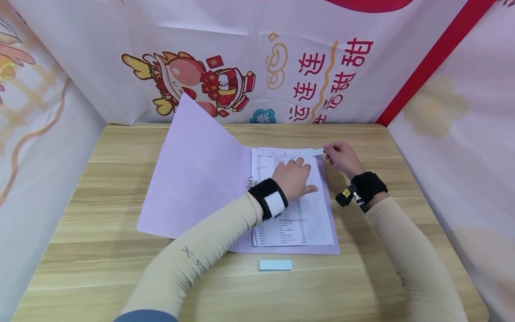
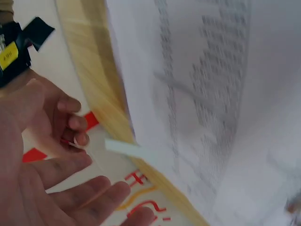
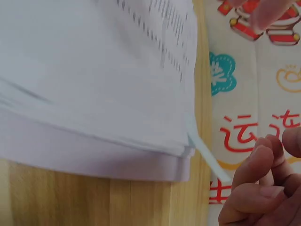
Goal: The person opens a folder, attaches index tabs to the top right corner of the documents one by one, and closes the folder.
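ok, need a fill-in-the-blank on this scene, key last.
By the head view:
1. The open lilac folder has its raised cover on the ____ side.
2. The pale-blue paper strip sticks out at the upper-____ corner of the printed white pages, near the right hand.
3. The flat pale-blue rectangle on the wood-grain tabletop lies ____ (above/below) the folder.
Missing: left; right; below.

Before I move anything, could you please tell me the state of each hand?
Left hand: open, over the printed pages.
Right hand: fingers curled by the pale blue corner strip; whether it grips that cannot be told.
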Available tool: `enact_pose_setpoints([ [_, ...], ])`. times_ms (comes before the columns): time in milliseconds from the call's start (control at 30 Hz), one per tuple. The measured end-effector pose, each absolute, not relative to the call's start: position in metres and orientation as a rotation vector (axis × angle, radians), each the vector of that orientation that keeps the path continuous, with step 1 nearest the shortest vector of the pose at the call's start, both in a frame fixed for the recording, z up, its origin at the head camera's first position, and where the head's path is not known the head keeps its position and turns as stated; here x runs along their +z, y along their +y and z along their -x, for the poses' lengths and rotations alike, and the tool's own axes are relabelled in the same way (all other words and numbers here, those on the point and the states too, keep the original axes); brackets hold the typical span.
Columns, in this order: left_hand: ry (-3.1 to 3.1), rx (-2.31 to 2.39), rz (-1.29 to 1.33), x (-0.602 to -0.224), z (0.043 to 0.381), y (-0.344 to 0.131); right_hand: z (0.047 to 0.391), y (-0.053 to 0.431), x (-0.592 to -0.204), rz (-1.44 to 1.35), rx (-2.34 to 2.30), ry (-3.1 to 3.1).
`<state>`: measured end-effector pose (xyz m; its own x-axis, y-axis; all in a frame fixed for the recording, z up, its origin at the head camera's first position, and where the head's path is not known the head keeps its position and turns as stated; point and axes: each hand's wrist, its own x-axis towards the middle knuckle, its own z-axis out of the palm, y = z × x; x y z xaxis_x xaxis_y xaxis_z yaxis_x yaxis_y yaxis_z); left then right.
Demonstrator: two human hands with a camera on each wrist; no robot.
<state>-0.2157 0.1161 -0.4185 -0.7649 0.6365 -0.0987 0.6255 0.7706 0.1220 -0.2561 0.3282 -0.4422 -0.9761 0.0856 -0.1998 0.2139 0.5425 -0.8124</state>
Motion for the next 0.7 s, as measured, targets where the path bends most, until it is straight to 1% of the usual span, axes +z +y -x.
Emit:
enact_pose_setpoints([
  [167, 2.79, 0.203, -1.045, -0.434, 0.193, 0.115, 0.234, 0.321, -0.437, -0.239, -1.421, 2.565],
  [300, 2.798, 0.187, -1.056, -0.449, 0.183, 0.113, 0.213, 0.318, -0.435, -0.222, -1.385, 2.497],
  [500, 2.759, 0.194, -0.986, -0.462, 0.168, 0.103, 0.179, 0.318, -0.439, -0.199, -1.394, 2.413],
  [700, 2.723, 0.083, -0.867, -0.468, 0.161, 0.094, 0.149, 0.321, -0.454, -0.21, -1.383, 2.331],
])
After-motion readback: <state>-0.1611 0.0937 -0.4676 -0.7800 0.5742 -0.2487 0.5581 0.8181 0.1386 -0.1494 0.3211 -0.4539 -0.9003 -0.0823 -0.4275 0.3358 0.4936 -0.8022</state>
